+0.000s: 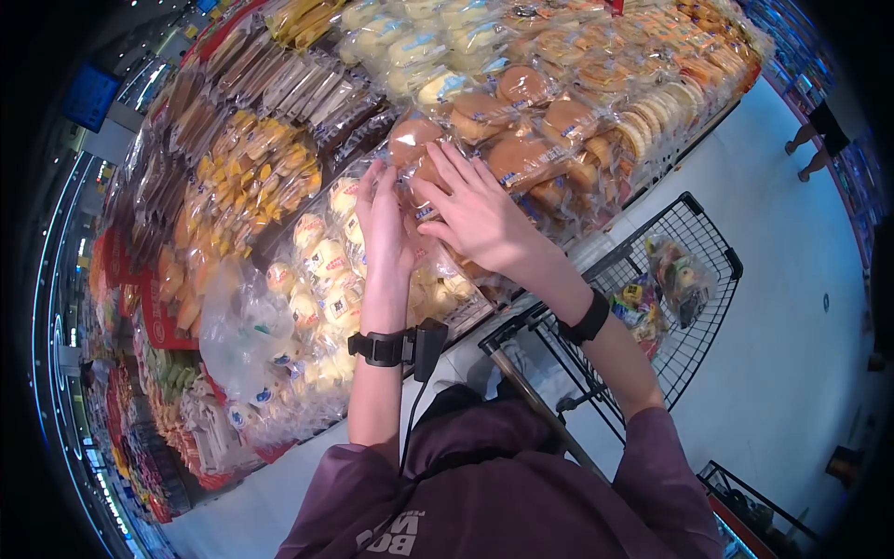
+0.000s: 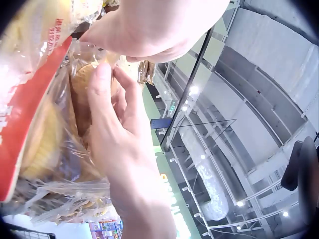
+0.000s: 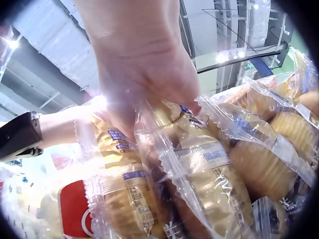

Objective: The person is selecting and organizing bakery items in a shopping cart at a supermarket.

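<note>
In the head view, my right hand (image 1: 480,219) lies with extended, spread fingers over clear-wrapped round brown cakes (image 1: 414,140). Beside it, my left hand (image 1: 384,224) is held with its fingers nearly straight, at the border between these cakes and cream-coloured wrapped buns (image 1: 326,259). The left wrist view has my left hand (image 2: 159,30) at the top and my right hand (image 2: 119,124) below, its thumb and fingertips against a wrapped cake (image 2: 82,84). Wrapped cakes (image 3: 209,174) stand under my right hand (image 3: 144,69) in the right wrist view; its fingertips are hidden there.
A black wire cart (image 1: 712,317) holding a few packages stands right of the display. More packaged food fills the display's left and far side, with orange-yellow packs (image 1: 251,182) and a clear bag (image 1: 237,321). A person's legs (image 1: 808,154) show at the upper right.
</note>
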{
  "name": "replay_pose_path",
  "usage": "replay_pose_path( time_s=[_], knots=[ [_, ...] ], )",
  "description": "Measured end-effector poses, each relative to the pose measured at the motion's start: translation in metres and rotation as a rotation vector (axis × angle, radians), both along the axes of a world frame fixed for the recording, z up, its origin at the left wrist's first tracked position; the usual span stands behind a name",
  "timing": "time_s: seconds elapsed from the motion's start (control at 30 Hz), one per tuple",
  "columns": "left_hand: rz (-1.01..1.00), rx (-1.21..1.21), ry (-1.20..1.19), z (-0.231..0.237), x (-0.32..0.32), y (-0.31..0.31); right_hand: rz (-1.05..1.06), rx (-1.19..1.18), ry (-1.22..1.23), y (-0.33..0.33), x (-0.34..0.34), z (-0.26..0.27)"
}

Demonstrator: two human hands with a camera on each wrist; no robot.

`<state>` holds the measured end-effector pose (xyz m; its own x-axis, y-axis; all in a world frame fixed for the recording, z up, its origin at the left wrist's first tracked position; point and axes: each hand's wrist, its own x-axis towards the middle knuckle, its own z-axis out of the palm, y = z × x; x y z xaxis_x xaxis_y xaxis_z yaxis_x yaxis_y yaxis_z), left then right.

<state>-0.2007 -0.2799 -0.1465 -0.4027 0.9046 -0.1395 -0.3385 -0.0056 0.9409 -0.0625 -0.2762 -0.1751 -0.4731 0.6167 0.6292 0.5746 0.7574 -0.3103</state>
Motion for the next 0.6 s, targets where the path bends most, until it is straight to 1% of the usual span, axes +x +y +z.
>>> replay_pose_path(
  time_s=[0.07,0.17,0.27,0.37,0.47,0.57,0.6],
  knots=[
    [-0.064,-0.011,0.113,-0.008,-0.012,-0.003,0.011,-0.038,0.002,0.0,0.001,0.001],
    [-0.036,0.073,0.364,-0.018,-0.021,-0.002,0.102,-0.083,0.058,0.006,0.01,-0.002],
    [0.019,0.053,0.597,-0.019,-0.016,0.005,0.149,-0.032,0.076,0.01,0.017,-0.001],
    [-0.059,0.135,0.625,-0.038,-0.018,0.026,0.178,-0.071,0.018,0.013,0.02,0.003],
    [0.013,0.139,0.673,-0.039,-0.01,0.029,0.074,0.074,0.025,0.007,0.024,0.038],
    [0.1,0.113,0.693,-0.034,0.002,0.027,-0.173,0.148,0.009,0.033,0.024,0.035],
    [0.117,0.126,0.682,-0.034,0.005,0.028,-0.201,0.1,-0.047,0.041,0.026,0.028]
  ],
)
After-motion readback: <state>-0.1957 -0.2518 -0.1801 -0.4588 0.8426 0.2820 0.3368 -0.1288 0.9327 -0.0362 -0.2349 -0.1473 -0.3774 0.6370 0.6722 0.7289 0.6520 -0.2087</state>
